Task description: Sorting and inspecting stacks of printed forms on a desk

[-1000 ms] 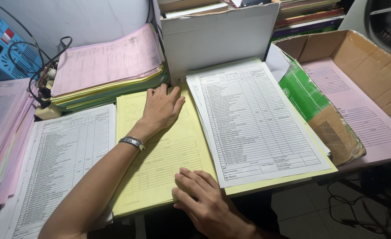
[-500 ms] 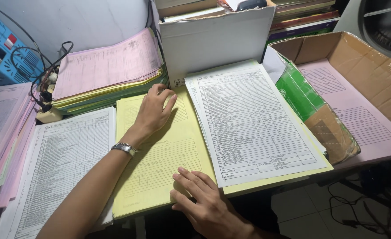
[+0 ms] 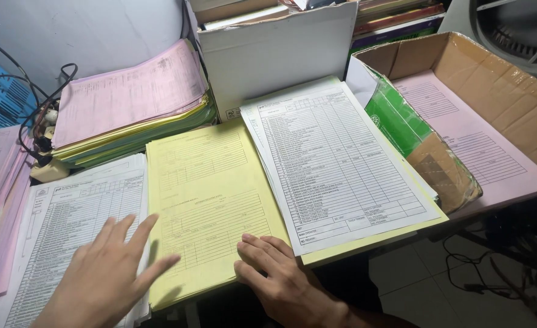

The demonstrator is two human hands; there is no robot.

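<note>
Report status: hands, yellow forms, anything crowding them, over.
Left hand open, fingers spread, hovering over white form stack and yellow stack's edge. Right hand flat on yellow form stack, near corner. White printed sheets overlap the yellow stack's right side.

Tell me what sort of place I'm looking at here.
Probably an office or records desk: stacked pink and yellow forms, a white printed checklist, and a cardboard box holding more pink sheets. Both hands rest on the yellow form stack.

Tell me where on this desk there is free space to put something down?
Almost nowhere: forms cover the desk. The yellow stack is open between the left hand and the white form. The pink sheet inside the cardboard box lies uncovered. The pink pile crowds the back.
</note>
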